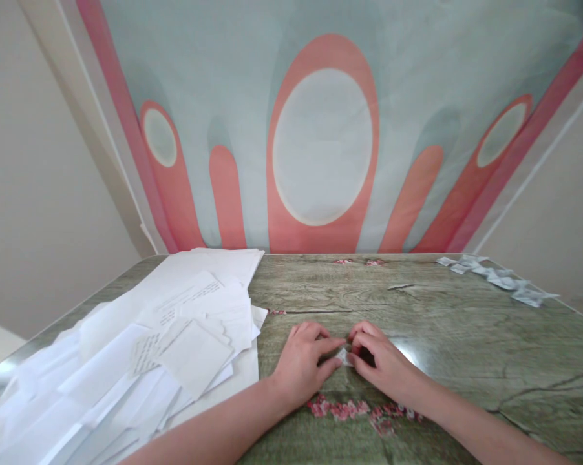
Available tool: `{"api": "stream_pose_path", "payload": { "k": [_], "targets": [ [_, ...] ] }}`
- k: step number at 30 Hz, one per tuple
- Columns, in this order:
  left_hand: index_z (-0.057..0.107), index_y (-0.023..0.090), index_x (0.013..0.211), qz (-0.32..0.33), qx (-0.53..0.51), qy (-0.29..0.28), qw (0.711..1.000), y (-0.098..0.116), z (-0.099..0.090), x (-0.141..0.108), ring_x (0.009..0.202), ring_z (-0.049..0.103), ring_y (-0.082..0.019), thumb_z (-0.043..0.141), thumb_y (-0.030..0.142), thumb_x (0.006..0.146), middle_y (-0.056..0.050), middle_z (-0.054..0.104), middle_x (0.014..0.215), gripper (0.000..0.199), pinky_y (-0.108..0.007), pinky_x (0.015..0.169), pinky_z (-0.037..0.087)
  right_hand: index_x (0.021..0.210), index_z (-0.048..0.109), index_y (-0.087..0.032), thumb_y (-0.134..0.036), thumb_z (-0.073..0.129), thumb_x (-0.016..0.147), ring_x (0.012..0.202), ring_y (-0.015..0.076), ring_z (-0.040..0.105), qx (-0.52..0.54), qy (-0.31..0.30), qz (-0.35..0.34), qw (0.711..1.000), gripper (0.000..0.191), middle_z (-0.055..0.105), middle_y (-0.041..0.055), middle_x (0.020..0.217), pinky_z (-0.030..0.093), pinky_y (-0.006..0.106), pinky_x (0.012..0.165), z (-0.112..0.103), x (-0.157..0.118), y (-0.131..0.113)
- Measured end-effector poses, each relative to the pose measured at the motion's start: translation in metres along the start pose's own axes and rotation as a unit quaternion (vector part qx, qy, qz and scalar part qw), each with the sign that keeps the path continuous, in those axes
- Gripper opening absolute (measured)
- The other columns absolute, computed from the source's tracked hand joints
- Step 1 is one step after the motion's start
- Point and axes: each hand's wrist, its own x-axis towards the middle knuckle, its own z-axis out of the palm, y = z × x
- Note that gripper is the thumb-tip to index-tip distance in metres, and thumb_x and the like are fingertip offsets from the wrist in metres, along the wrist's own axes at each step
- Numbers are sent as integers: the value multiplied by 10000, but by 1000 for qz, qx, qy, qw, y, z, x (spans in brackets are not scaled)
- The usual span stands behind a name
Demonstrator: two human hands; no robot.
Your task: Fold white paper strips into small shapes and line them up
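I have the left hand (298, 363) and right hand (382, 359) half-curled, fingertips at a small paper piece (343, 356) between them — whether either truly grips it, I cannot tell. I judge this a folding step; the next move calls for light fingertip pressure. Farther off, small pale pieces (503, 282) lie on the bench (315, 290).

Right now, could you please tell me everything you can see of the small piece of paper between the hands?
The small piece of paper is whitish and looks thin, its edges partly hidden. It sits over the wood-look tabletop, between the left hand and the right hand, whose fingertips appear to touch it from either side. Whether it is folded or printed is too blurred to tell.
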Motion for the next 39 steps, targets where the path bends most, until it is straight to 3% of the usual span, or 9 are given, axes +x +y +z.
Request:
{"api": "stream_pose_path", "payload": {
  "k": [7,20,25,29,39],
  "targets": [
    [671,277,962,62,45,-4,997,3,-3,0,929,493,-201,585,271,835,-29,593,916,153,-353,814,371,706,478,-202,-101,536,751,878,182,507,-10,2,-5,1000,125,507,30,895,431,321,763,0,0,2],
    [566,154,1044,153,214,-80,961,14,-6,0,1013,487,-225,533,160,851,-76,579,957,196,-374,922,353,765,487,-201,-92,524,777,883,192,506,-41,4,-19,999,116,512,41,909,438,336,773,1,-3,-2],
    [565,140,1021,155,228,-87,957,17,-7,0,1018,491,-230,509,150,858,-77,585,954,172,-361,912,364,882,548,-197,-79,469,830,920,208,506,-106,3,-70,992,151,539,64,984,426,365,801,-5,-12,-13],
    [569,145,1012,142,238,-64,959,14,-4,-1,1033,483,-232,515,161,861,-76,591,971,161,-363,912,361,961,600,-189,-63,491,821,884,218,510,-195,-21,-127,972,218,578,68,931,419,378,776,-6,-15,-19],
    [587,179,939,128,213,-54,967,2,-3,2,992,499,-184,533,183,867,-28,594,915,90,-330,884,377,1010,612,-180,-165,463,906,855,188,514,-263,-5,-169,950,182,601,47,893,393,342,763,2,-11,3]
  ]
}}
